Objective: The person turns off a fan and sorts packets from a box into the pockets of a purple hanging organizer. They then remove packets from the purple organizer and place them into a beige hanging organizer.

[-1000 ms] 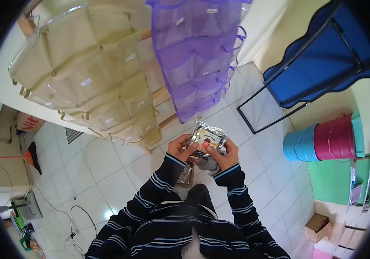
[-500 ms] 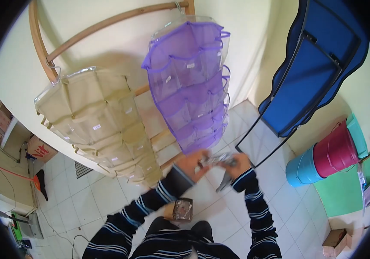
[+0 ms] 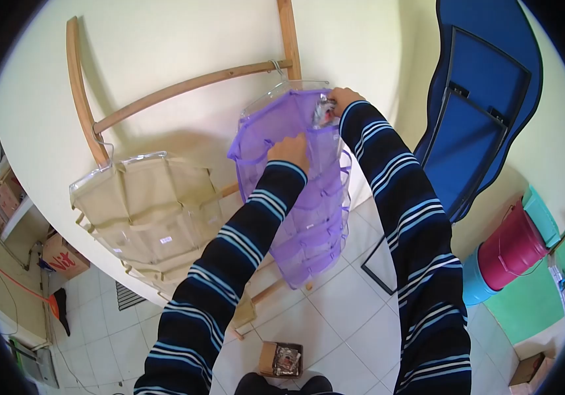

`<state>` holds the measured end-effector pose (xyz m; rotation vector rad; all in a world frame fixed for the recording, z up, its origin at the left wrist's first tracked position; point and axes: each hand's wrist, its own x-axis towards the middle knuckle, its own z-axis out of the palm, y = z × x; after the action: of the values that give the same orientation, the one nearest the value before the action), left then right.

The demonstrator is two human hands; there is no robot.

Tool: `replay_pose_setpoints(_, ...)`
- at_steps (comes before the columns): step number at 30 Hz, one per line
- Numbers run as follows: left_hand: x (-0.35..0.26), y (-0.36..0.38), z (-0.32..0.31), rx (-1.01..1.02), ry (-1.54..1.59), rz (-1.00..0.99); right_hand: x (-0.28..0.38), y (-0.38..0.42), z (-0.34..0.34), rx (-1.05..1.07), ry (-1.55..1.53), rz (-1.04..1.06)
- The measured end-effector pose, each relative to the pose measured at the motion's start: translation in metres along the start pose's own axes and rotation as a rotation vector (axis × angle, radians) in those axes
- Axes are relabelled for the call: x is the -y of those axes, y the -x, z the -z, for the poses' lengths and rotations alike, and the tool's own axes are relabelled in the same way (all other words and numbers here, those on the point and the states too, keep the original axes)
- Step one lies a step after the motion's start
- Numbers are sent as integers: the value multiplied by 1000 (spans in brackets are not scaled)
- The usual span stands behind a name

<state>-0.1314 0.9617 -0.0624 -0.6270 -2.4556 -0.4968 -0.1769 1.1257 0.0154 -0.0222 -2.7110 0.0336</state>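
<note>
A purple hanging pocket organizer [image 3: 295,227] with clear pockets is on a wire hanger hooked to a wooden rack. My left hand [image 3: 289,151] is closed at the edge of one of its upper pockets, knuckles toward me. At the organizer's top right corner, my right hand [image 3: 346,100] grips a small shiny plastic packet [image 3: 324,112] with something dark and reddish inside. The packet overlaps the top right pocket in this view. A beige pocket organizer [image 3: 157,204] hangs to the left, apart from both hands.
The wooden rack [image 3: 190,93] leans by the wall. An open cardboard box [image 3: 267,359] with shiny packets stands on the floor near my feet. At right are a blue board with a black frame [image 3: 486,85], a maroon bucket [image 3: 511,245] and a light blue bucket [image 3: 477,280].
Both hands have moved up from in front of my body to the purple organizer. The packet went with my right hand to the top right pocket. My view has tilted upward.
</note>
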Motion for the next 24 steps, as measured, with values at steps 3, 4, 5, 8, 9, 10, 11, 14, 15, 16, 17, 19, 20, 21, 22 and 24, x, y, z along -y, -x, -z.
replay_pose_setpoints(3, 9, 8, 11, 31, 21, 10, 2, 0, 2, 115, 145, -14)
replay_pose_setpoints(4, 10, 10, 14, 30, 49, 19, 4, -3, 0, 160, 177, 74)
replay_pose_setpoints(5, 9, 13, 15, 32, 77, 27, 7, -8, -2, 211, 192, 146)
replay_pose_setpoints(8, 11, 14, 8, -57, 128, -33, 7, -29, -26, 434, 214, 196)
replay_pose_setpoints(9, 12, 13, 8, -53, 129, -31, 4, -36, -35, 497, 212, 182)
replay_pose_setpoints(10, 12, 13, 10, -57, 133, -23, 0, -43, -43, 554, 204, 157)
replay_pose_setpoints(11, 13, 13, 11, -58, 136, -17, -4, -50, -51, 605, 189, 127)
replay_pose_setpoints(14, 16, 16, 13, -82, 167, -28, -14, -66, -74, 716, 132, 25)
replay_pose_setpoints(15, 16, 17, 11, -75, 169, -25, -17, -71, -81, 742, 101, -17)
replay_pose_setpoints(16, 17, 16, 9, -82, 165, -17, -19, -76, -88, 761, 77, -51)
replay_pose_setpoints(17, 19, 16, 7, -88, 161, -11, -21, -79, -95, 762, 60, -52)
replay_pose_setpoints(19, 20, 17, 6, -105, 168, -32, -11, -64, -79, 646, 178, 277)
replay_pose_setpoints(20, 20, 18, 5, -132, 175, -51, -4, -56, -70, 584, 235, 443)
replay_pose_setpoints(21, 21, 19, 4, -114, 178, -46, 6, -47, -64, 600, 226, 440)
replay_pose_setpoints(22, 21, 18, 1, -129, 160, -44, 12, -42, -63, 541, 161, 390)
replay_pose_setpoints(24, 24, 19, -3, -134, 146, -31, 14, -27, -51, 472, -32, 333)
